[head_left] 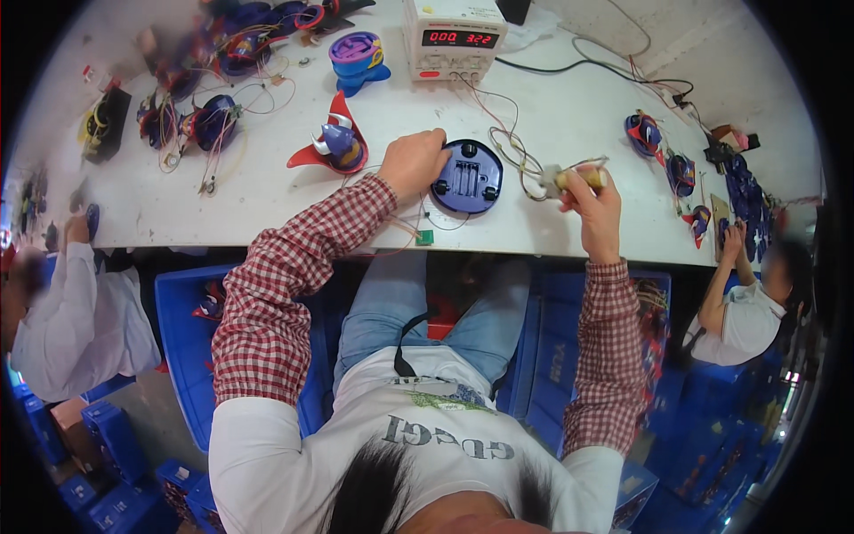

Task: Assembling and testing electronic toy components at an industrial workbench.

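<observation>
On the white table in front of me lies a dark blue round toy base (467, 191) with its underside up, showing a slotted compartment. My left hand (414, 165) is closed at the left edge of this base, the fingertips partly hidden behind it. To the right, my right hand (592, 209) pinches a small yellowish cylinder with a grey end (594, 179), raised over the table, with thin wires beside it. A small green circuit board (425, 238) on thin wires lies at the table's front edge. Left of the base sits a red toy part with a purple horned piece (341, 147).
A white power supply (455, 40) with lit red digits stands at the back, its leads trailing forward. A blue and purple toy (358, 62) stands beside it. Wired toy parts (213, 123) cover the left; more toy parts (680, 173) lie right. Co-workers sit on both sides.
</observation>
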`<state>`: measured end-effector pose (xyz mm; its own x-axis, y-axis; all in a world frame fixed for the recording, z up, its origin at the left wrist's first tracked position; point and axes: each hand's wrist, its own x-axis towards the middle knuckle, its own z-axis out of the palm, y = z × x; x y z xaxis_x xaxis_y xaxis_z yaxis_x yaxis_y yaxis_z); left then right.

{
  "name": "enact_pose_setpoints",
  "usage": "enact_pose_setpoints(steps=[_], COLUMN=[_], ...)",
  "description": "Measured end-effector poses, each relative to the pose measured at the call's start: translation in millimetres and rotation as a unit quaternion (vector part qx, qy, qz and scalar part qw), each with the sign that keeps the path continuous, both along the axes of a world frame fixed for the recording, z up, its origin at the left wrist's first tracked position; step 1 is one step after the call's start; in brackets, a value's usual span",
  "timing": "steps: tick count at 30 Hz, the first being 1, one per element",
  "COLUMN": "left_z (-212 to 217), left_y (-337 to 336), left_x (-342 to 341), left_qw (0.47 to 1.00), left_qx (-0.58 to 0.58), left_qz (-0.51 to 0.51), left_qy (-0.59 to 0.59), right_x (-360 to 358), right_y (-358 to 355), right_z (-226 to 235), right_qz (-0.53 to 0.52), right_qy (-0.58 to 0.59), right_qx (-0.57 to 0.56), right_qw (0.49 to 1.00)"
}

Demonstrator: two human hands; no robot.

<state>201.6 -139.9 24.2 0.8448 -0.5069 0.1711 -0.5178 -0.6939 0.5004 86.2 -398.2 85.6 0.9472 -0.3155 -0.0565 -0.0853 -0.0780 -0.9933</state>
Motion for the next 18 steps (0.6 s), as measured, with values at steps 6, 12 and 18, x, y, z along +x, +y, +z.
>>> enact_pose_setpoints(steps=[6, 12, 18], left_z=[-4, -13, -15], left_y=[-3, -4, -3], left_x=[-6, -6, -4], left_qw=[0.999, 0.997, 0.997], left_qx=[-0.044, -0.055, -0.066], left_qz=[-0.002, 0.003, 0.001], left_qy=[-0.02, -0.047, -0.039], right_x=[17, 28, 28], right_y=[77, 87, 93], right_z=[-10, -41, -41], right_qz=[0.109, 0.101, 0.107], right_qy=[-0.127, -0.182, -0.218], right_qx=[-0.098, -0.271, -0.377], right_qw=[0.981, 0.94, 0.894])
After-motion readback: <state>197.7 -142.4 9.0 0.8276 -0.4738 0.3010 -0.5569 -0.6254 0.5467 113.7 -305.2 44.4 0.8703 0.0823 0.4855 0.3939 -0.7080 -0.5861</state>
